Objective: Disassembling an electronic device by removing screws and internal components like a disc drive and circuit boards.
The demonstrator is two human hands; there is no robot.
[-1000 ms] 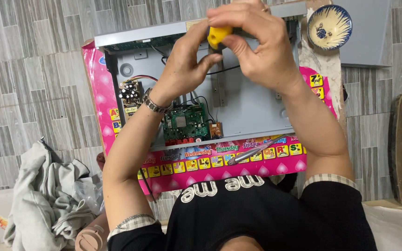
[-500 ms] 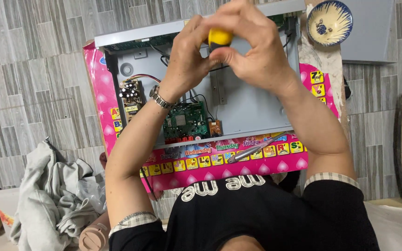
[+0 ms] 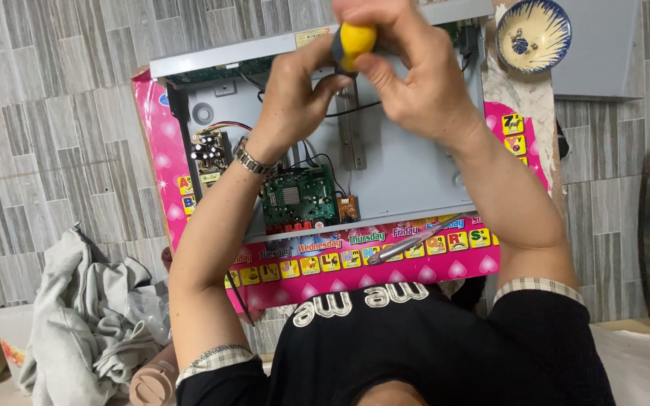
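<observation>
The yellow-handled screwdriver (image 3: 355, 41) is standing over the far middle of the opened grey metal chassis (image 3: 408, 162), its yellow butt pointing toward the camera and its long axis running down and away into the case; the shaft and tip are hiding behind the fingers, so where the tip is seating cannot be told. Both hands are meeting on the handle: the right hand (image 3: 415, 83) is wrapping it from above and the right, the left hand (image 3: 295, 98), with a metal wristwatch (image 3: 253, 160), is pinching it from the left. Nearer the body, the green circuit board (image 3: 299, 199) is sitting in the chassis. A second screwdriver (image 3: 415, 239) is lying on the pink alphabet mat (image 3: 161, 143). A blue patterned bowl (image 3: 533, 34) is resting at the far right.
</observation>
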